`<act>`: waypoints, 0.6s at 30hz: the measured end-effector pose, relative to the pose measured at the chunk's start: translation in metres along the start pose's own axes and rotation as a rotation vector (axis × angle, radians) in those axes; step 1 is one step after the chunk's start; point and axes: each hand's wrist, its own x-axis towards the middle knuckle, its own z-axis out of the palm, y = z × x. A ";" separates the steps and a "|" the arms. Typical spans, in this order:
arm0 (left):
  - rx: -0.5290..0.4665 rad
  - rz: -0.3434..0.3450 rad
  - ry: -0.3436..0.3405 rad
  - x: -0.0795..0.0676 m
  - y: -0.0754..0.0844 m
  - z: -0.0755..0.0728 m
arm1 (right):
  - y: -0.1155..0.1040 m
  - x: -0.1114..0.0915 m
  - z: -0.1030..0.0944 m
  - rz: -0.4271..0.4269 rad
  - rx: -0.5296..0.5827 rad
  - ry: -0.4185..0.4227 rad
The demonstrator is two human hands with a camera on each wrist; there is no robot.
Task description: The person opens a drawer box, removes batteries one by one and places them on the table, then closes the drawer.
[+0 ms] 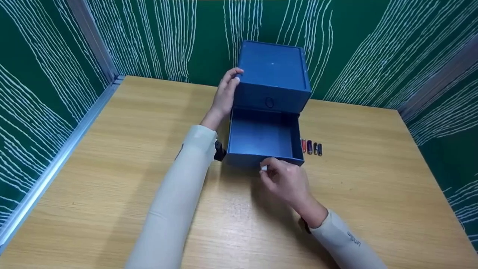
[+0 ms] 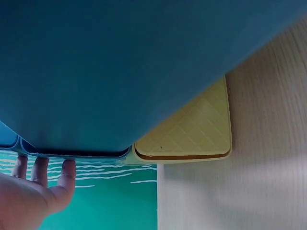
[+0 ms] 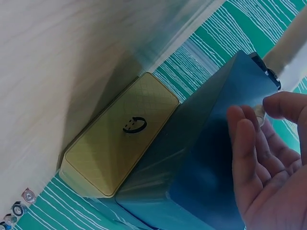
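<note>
A drawer unit with a blue top stands on the table, its middle blue drawer pulled out and nothing showing inside. Below that drawer is a closed yellow drawer with a dark ring pull. My left hand rests against the unit's left side, fingers extended along the edge; the left wrist view shows the fingertips at that edge. In front of the open drawer, my right hand pinches a small whitish piece between thumb and fingers, close to the drawer front. Exactly what the piece is, I cannot tell.
Several batteries lie in a row on the wooden table, just right of the open drawer. Another ring pull hangs on the closed top drawer. Green walls with white streaks enclose the table's back and sides.
</note>
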 end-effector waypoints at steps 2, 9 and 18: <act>-0.003 0.005 0.001 0.000 0.000 0.000 | -0.001 0.000 0.001 0.000 -0.012 0.010; -0.008 -0.014 0.001 0.000 -0.001 -0.001 | -0.005 -0.001 0.003 0.007 -0.037 0.042; -0.005 -0.031 0.004 0.000 0.000 0.000 | -0.005 -0.001 0.003 0.020 -0.035 0.048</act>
